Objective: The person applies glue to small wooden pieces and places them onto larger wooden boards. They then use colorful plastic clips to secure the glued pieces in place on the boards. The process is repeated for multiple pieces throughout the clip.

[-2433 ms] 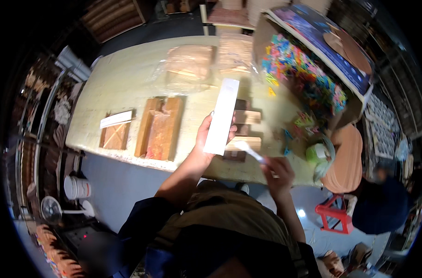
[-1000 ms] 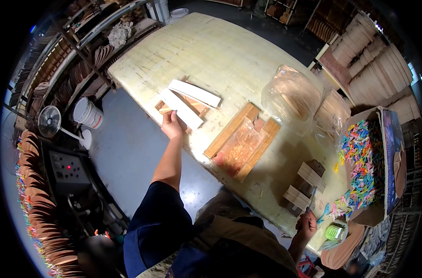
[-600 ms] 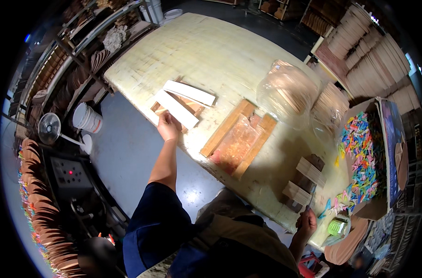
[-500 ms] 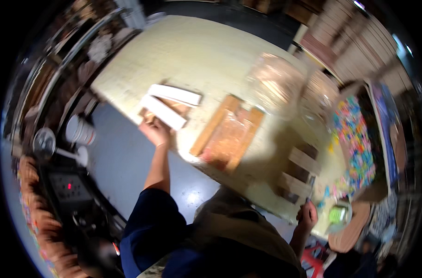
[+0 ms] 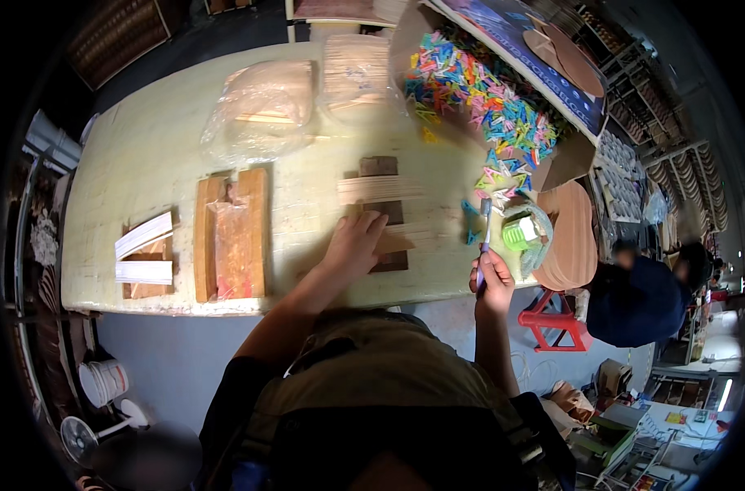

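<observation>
My left hand (image 5: 356, 243) is over a dark wooden block (image 5: 378, 166) on the table, its fingers bent and together around the left end of a bundle of thin wooden strips (image 5: 398, 238). Its fingertips are partly hidden. Just beyond it, a second bundle of pale strips (image 5: 376, 189) lies across the same block. My right hand (image 5: 493, 278) is closed round the purple handle of a toothbrush (image 5: 485, 233), held with its head up near the table's right edge. Beside the brush is a bright green container (image 5: 519, 234) in a clear, wrapped dish.
Colourful clips (image 5: 491, 106) spill from a cardboard box at far right. Tan flat pieces (image 5: 569, 233) are stacked near a red stool (image 5: 555, 321). Leftward are a wooden frame (image 5: 256, 233), white strips (image 5: 143, 272) and bagged wood pieces (image 5: 266, 94). A person (image 5: 642, 299) is at right.
My view has swung to the right. My left hand has gone from the white strips to the wooden strips on the dark block. The toothbrush in my right hand now shows clearly.
</observation>
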The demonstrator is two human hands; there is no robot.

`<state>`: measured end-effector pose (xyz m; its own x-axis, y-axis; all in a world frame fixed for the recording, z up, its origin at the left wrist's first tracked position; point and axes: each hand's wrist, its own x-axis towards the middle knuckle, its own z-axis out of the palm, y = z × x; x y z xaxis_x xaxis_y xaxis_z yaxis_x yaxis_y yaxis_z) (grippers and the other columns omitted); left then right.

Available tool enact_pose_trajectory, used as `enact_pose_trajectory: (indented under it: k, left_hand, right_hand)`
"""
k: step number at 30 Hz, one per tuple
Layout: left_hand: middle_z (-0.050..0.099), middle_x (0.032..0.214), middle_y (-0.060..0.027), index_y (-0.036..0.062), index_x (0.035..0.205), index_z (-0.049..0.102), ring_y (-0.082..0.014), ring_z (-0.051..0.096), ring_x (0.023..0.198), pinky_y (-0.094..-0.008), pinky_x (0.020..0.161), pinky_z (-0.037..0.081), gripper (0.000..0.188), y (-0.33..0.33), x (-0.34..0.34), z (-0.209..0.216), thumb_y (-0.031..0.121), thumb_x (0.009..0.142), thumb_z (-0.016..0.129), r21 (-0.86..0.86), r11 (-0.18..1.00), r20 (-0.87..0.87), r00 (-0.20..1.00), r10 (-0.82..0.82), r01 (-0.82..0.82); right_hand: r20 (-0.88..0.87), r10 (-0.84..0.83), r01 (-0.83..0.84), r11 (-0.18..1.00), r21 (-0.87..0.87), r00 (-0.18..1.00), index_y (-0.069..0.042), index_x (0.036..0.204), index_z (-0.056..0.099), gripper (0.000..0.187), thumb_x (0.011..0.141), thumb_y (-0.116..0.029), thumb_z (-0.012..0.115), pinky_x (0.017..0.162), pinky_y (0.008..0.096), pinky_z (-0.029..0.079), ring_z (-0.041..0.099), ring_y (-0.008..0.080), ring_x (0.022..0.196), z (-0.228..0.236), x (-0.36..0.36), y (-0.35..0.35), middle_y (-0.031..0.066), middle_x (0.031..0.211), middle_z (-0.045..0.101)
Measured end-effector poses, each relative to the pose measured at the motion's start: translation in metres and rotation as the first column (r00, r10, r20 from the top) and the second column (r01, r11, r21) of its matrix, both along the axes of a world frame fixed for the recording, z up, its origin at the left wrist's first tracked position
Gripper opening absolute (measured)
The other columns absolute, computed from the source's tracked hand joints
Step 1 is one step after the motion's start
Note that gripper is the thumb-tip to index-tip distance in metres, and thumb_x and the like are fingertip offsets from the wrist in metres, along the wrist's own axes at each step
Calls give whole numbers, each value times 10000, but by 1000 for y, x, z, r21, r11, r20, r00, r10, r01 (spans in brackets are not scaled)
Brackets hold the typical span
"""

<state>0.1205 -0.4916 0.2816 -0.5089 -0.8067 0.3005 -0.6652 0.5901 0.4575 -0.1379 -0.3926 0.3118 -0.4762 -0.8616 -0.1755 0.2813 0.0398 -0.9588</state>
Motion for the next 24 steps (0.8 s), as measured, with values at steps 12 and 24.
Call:
enact_pose_trajectory:
  k: [12,24]
  left_hand:
    - [536,1022,-117,74,1116,598,-309,524,1019,-392,905,448,461,-16,-32,-6,209,698,737,129,989,267,958,-106,73]
    - [517,1009,-145,130,1212,568,-352,509,1006,-420,831,469,397,5,-29,-18,130,815,591,165,985,44,997,-67,59]
  right_hand:
    - [-192,-236,250,967,52,953,-3,1049,662,237,871,-159,657,442,191,308,435,34,532,-28,-98,31,-21,700,565]
    - [-390,-251,268,963,-12,886,-10,1008,684,190,859,-129,675,513,199,364,454,26,581,-39,-155,26,-56,713,575]
